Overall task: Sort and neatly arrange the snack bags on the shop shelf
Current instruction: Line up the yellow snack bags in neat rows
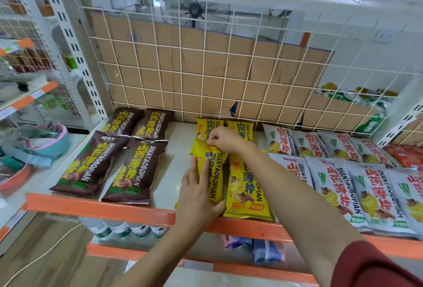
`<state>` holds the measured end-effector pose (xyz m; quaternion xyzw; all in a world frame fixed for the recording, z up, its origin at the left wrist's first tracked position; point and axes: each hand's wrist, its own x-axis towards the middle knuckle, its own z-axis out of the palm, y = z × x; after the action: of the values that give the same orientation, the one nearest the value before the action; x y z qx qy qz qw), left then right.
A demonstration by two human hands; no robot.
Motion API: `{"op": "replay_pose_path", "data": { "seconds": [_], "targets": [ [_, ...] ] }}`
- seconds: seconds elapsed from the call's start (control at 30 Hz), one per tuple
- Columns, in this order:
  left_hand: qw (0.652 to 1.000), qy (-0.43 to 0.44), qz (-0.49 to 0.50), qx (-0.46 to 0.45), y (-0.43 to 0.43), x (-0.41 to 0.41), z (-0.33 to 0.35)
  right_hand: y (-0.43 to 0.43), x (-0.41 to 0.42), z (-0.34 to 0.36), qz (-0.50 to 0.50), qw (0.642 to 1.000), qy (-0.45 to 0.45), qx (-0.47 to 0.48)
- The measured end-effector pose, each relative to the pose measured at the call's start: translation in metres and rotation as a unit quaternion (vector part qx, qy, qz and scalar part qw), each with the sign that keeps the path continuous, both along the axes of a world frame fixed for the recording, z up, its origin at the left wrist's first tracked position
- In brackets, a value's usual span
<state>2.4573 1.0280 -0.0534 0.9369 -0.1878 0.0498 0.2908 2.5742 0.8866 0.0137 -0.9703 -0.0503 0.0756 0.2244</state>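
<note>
Brown bags (pixel 137 167) and white bags (pixel 332 183) lie in neat rows. The right hand (pixel 223 139) pinches the top of a yellow bag (pixel 217 179) not yet aligned, and the left hand (pixel 196 193) presses it with straight fingers.

I see an orange-edged pale shelf (pixel 171 167) carrying snack bags laid flat in colour groups. At 9 o'clock lie four brown bags (pixel 135 170), two behind and two in front, the front pair overlapping the lower ends of the rear pair. A bare strip of board separates them from four yellow bags (pixel 245 190) at the centre, again two behind and two in front. The front-left yellow bag (pixel 218 177) sits slightly tilted, its top end over the one behind. From 2 to 4 o'clock, white bags (pixel 336 188) lie in two overlapping rows. A red bag (pixel 402 156) lies at the 3 o'clock edge.
</note>
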Motion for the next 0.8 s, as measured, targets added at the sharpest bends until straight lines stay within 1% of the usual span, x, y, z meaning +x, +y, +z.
{"op": "replay_pose_path", "data": {
  "seconds": [0.2, 0.27, 0.3, 0.4, 0.63, 0.7, 0.8],
  "targets": [
    [0.999, 0.016, 0.023, 0.029, -0.001, -0.004, 0.001, 0.005, 0.004, -0.003, -0.002, 1.000, -0.004, -0.013],
    [0.999, 0.002, 0.032, 0.024, -0.002, -0.004, 0.001, 0.005, 0.004, -0.003, -0.005, 1.000, -0.008, -0.024],
    [0.999, 0.000, 0.033, 0.022, -0.002, -0.004, 0.002, 0.006, 0.003, -0.003, -0.006, 0.999, -0.014, -0.035],
    [0.999, 0.029, 0.026, 0.030, -0.001, -0.004, 0.002, 0.011, 0.001, -0.004, -0.011, 0.997, -0.035, -0.064],
    [0.999, 0.026, 0.029, 0.037, -0.001, -0.005, 0.005, 0.013, -0.002, -0.007, -0.018, 0.995, -0.049, -0.081],
    [0.998, 0.033, 0.024, 0.048, 0.000, -0.004, 0.005, 0.014, -0.005, -0.007, -0.024, 0.995, -0.059, -0.077],
    [0.998, 0.044, 0.018, 0.039, 0.001, -0.003, 0.005, 0.012, -0.013, -0.005, -0.070, 0.992, -0.104, -0.033]
  ]
}}
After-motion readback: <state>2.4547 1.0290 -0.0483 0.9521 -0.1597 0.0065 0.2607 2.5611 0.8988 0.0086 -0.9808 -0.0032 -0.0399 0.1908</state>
